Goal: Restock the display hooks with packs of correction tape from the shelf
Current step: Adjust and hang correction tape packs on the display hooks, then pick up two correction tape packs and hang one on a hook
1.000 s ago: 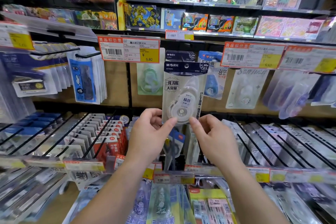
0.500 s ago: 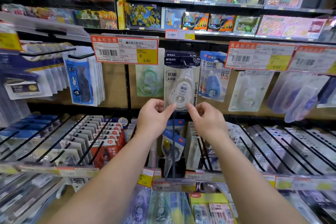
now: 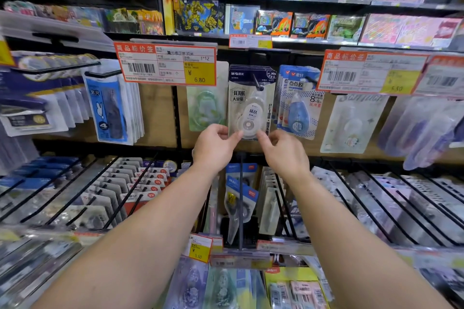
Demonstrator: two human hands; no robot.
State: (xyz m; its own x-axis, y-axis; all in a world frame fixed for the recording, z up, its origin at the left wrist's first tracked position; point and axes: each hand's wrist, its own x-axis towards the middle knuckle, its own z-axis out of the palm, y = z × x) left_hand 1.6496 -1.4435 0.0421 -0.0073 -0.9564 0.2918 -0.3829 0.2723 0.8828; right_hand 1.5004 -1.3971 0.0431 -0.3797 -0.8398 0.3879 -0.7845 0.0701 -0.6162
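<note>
Now pack [image 3: 251, 108] hanging on hook [image 3: 258, 83], bottom edge sitting between both hands. Left hand [image 3: 215, 147] pinching lower left corner, right hand [image 3: 283, 152] pinching lower right corner. Both arms reaching forward, fingers curling upward.

Left arm: bare forearm reaches up and forward from the lower left.
Left hand [image 3: 215, 147]: back toward the camera, fingers curled, thumb and forefinger pinching the pack's [image 3: 251, 105] lower left corner.
Right arm: bare forearm reaches up from the lower right.
Right hand [image 3: 283, 153]: fingers curled, its fingertips pinching the lower right corner.
Hands: level, near each other, apart.
</note>
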